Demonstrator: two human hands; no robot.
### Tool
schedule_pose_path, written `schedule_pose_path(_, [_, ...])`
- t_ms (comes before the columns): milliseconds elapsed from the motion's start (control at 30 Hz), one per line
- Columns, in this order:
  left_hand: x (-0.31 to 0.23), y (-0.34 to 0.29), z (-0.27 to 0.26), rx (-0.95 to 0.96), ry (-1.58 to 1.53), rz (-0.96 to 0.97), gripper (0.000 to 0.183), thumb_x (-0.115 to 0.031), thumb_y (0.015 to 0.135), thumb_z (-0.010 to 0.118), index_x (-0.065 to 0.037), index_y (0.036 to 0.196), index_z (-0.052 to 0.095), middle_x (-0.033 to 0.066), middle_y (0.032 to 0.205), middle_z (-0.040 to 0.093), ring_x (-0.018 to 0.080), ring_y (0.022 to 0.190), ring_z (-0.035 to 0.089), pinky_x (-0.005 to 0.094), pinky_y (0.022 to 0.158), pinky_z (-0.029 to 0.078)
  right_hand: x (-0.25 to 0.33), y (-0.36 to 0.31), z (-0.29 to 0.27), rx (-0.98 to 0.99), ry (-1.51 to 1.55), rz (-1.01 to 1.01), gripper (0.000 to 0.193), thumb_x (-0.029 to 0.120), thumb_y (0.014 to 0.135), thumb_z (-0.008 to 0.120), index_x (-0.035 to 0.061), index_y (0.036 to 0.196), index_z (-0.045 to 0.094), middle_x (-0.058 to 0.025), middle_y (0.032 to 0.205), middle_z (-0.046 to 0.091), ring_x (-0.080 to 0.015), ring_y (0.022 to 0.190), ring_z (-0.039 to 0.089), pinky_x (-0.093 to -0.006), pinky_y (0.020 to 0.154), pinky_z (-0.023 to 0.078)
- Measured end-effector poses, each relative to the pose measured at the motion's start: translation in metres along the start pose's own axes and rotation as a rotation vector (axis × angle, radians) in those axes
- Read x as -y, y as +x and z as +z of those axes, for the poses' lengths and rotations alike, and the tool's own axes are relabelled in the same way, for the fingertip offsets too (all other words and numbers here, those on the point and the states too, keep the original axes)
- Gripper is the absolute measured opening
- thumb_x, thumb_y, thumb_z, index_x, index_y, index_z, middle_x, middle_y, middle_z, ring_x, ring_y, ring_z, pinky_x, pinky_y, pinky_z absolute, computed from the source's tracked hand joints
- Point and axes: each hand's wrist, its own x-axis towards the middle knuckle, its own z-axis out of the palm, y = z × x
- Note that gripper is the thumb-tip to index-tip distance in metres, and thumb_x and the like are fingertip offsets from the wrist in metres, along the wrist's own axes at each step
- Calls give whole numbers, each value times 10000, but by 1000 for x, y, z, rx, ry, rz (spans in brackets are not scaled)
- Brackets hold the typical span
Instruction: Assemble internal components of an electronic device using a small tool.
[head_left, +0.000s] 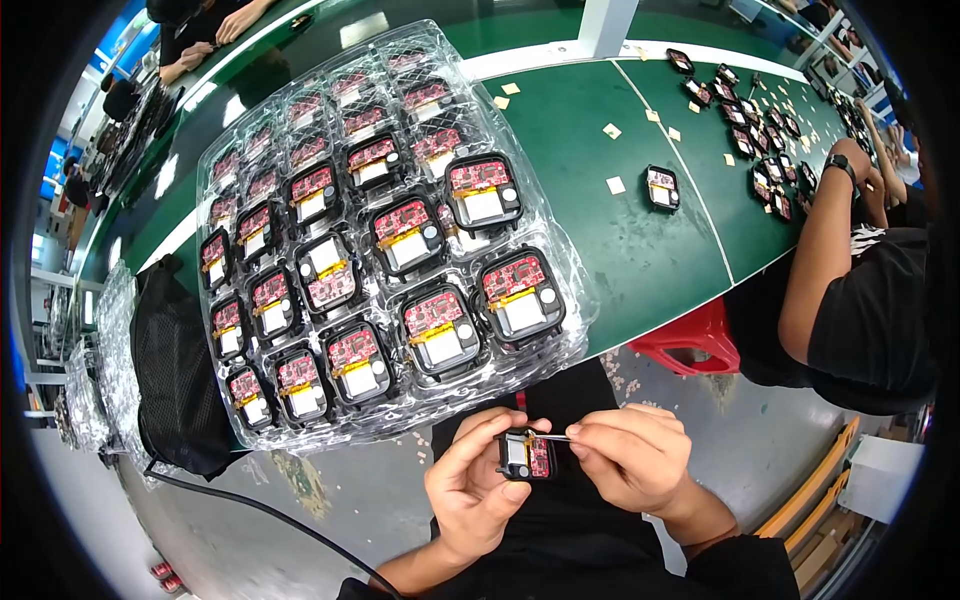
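Note:
Above my lap, my left hand (475, 490) grips a small black device housing (514, 472) by its edges, between thumb and fingers. Its inner side faces up, showing a red circuit board, a silvery block and a bit of yellow tape. In a pinch, my right hand (635, 458) holds thin metal tweezers (552, 436), whose tips reach the housing's upper edge near the yellow tape. What the tips touch is too small to make out. Just beyond my hands, a clear plastic tray (420, 405) carries rows of similar open housings (438, 330).
The tray rests on a green table (570, 130). One housing (661, 188) lies alone to its right, near small pale squares (615, 185). Farther right are more housings (745, 115) and a co-worker's arm (825, 230). A red stool (690, 340) stands below; a black bag (180, 370) hangs left.

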Motion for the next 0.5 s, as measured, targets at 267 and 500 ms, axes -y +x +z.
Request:
schedule_pose_path(267, [0, 3, -2, 23, 54, 9, 622, -225, 837, 816, 61, 1327, 559, 224, 1274, 541, 368, 1123, 645, 471, 992, 533, -5, 6, -11, 142, 53, 68, 253, -7, 693, 798, 32, 931, 723, -66, 860, 721, -183, 616, 660, -281, 528, 461])
schedule_pose_path(500, [-4, 6, -3, 24, 80, -74, 630, -247, 844, 809, 80, 1319, 555, 232, 1295, 516, 359, 1108, 652, 470, 939, 585, -8, 7, -12, 166, 8, 45, 268, -10, 687, 795, 32, 942, 723, -66, 868, 717, -183, 608, 650, -284, 535, 464])
